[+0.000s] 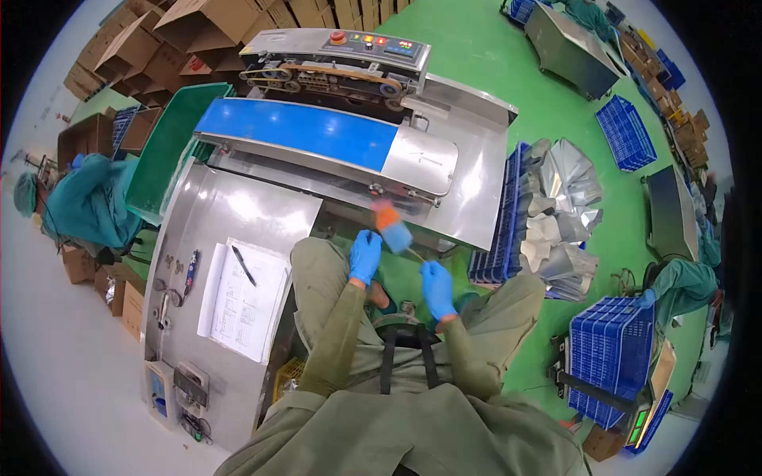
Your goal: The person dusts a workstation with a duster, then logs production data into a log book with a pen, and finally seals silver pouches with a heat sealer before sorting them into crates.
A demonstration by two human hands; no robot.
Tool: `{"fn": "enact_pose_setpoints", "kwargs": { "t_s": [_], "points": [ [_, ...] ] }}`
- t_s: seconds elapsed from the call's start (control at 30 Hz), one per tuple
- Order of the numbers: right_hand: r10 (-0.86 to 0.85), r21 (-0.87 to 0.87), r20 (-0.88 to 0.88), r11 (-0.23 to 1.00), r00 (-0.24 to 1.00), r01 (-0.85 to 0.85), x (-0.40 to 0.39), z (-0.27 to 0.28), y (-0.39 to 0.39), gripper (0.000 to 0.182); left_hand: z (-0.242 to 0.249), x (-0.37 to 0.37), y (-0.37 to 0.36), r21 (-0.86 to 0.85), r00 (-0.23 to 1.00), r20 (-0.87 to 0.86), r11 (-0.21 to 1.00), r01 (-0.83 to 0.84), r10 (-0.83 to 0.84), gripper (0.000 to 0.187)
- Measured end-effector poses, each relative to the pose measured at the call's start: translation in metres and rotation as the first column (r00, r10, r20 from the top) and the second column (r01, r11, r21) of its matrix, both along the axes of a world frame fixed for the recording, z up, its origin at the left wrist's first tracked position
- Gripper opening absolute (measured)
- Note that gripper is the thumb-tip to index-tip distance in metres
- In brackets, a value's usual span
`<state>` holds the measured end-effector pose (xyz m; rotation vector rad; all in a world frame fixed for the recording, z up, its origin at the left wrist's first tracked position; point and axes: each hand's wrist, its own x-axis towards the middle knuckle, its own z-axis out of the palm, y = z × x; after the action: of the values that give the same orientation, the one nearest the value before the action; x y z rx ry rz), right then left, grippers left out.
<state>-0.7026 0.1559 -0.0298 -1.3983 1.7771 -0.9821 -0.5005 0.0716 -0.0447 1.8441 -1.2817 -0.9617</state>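
Observation:
My right hand (437, 290), in a blue glove, is closed round the thin handle of a stick with a blurred orange-and-blue head (392, 226). The head points up and left, over the gap in front of the sealing machine's lower edge. My left hand (365, 255), gloved in blue too, is closed just below and left of that head; what its fingers hold, if anything, I cannot make out. Ahead of both hands stands the band sealing machine (333, 67) with a blue conveyor belt (298, 131) and a steel end plate (421, 160).
On the steel table (246, 208) at left lie a notebook (242, 305), a pen (244, 266) and small tools. A blue crate (508, 214) with silver foil bags (559, 214) stands at right. A green bin (171, 159) is at left. Co-workers (95, 198) sit at both sides.

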Motion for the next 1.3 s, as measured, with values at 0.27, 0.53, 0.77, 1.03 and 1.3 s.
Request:
{"fn": "enact_pose_setpoints", "kwargs": {
  "t_s": [0.27,0.53,0.77,1.03,1.3],
  "points": [
    [0.095,0.055,-0.117,0.995,0.989,-0.089,0.114,-0.045,-0.146,0.035,-0.036,0.02,-0.011,-0.175,0.961,-0.247,0.97,-0.171,0.125,0.027],
    [-0.017,-0.052,-0.541,0.999,0.841,-0.013,-0.152,-0.05,-0.082,0.025,-0.053,0.0,-0.014,-0.049,0.935,-0.348,0.995,-0.09,0.067,0.028],
    [-0.454,-0.397,-0.536,0.88,0.712,0.262,-0.281,0.015,-0.195,0.033,-0.025,-0.017,-0.008,-0.037,0.98,-0.159,0.991,-0.128,0.12,0.051],
    [-0.01,-0.045,-0.904,0.996,0.427,-0.071,-0.257,-0.085,-0.398,0.032,-0.011,-0.053,-0.009,-0.068,0.998,-0.023,0.996,0.064,-0.066,0.057],
    [-0.306,-0.215,-0.894,0.933,0.328,0.288,-0.47,0.015,-0.28,0.029,0.031,-0.051,0.016,-0.081,0.997,-0.066,0.996,0.043,-0.048,0.057]
  ]
}}
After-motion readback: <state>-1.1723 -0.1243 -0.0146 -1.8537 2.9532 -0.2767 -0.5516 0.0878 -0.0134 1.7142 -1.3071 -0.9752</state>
